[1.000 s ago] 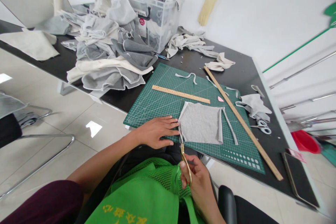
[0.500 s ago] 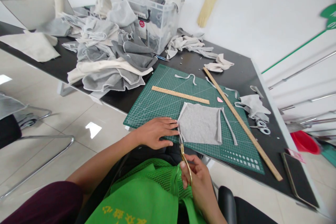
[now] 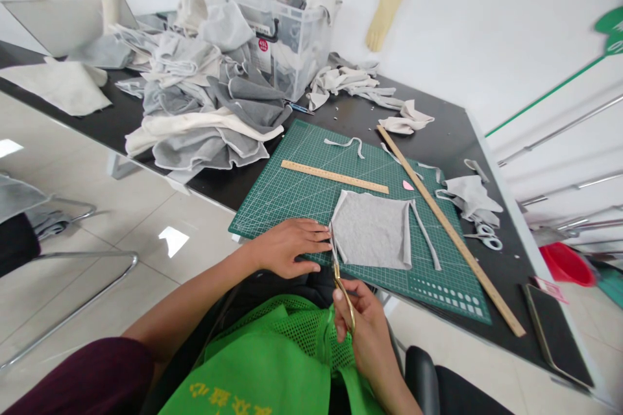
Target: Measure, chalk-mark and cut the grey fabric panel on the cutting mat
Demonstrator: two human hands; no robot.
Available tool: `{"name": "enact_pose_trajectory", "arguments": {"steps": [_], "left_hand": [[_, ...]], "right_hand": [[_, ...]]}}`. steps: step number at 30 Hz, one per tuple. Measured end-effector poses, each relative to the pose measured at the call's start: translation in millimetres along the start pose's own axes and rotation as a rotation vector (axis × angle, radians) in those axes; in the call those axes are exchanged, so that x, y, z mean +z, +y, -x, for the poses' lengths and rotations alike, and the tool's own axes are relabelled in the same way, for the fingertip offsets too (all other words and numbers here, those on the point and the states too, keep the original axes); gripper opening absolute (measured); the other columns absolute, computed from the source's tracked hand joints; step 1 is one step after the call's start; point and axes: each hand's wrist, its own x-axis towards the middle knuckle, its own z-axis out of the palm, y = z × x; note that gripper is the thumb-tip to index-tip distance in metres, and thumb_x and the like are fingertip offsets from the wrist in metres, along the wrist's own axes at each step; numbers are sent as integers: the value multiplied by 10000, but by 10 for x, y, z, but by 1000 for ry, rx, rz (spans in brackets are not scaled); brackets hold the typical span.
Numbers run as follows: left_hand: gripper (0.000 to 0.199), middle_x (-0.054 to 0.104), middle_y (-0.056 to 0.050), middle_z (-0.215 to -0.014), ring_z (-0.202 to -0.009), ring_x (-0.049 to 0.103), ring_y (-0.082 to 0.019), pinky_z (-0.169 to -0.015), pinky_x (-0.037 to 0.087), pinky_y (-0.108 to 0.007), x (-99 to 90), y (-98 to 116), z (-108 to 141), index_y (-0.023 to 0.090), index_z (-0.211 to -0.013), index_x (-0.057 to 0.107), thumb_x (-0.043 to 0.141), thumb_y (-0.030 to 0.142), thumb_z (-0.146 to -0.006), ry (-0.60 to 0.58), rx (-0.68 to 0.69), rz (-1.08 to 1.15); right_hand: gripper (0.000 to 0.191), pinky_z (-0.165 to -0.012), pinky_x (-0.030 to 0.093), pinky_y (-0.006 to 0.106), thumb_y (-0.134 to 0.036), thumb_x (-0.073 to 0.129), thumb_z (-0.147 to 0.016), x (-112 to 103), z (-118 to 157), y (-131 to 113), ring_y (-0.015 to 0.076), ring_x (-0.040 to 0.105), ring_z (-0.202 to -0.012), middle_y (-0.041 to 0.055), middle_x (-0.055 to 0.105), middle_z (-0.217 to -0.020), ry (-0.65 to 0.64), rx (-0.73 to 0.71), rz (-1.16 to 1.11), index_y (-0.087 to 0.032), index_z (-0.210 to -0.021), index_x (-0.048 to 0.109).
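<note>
A piece of grey cloth (image 3: 372,230) lies flat on the green cutting mat (image 3: 272,188). My right hand (image 3: 365,318) grips gold-handled scissors (image 3: 337,270), fingers in the handle loops. Their blades point away from me along the cloth's left edge. Flat on the mat, my left hand (image 3: 292,248) has its fingers stretched out, the tips at that same edge beside the blades. Whether the fingertips press on fabric is hard to make out. A narrow grey strip (image 3: 426,237) lies at the cloth's right side. Above the cloth rests a short wooden ruler (image 3: 335,176).
A long wooden ruler (image 3: 448,227) crosses the mat's right side. Beyond it are white-handled scissors (image 3: 487,237), fabric scraps (image 3: 472,198) and a phone (image 3: 555,334). Piled grey cloths (image 3: 209,97) and a clear plastic bin (image 3: 296,45) stand at the back left.
The scissors have shifted slightly forward along the cloth's left edge, with my right hand following. My left hand stays almost in place.
</note>
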Motion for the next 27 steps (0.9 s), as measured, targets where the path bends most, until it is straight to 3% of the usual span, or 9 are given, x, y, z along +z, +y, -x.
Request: {"name": "enact_pose_trajectory", "arguments": {"steps": [27], "left_hand": [[550, 613, -114, -1421, -1368, 545, -259, -1199, 395, -427, 14, -14, 12, 188, -1415, 580, 617, 431, -923, 16, 25, 85]], "right_hand": [[381, -446, 260, 199, -539, 656, -926, 16, 4, -35, 57, 387, -427, -105, 462, -570, -32, -17, 19, -198, -1068, 564]]}}
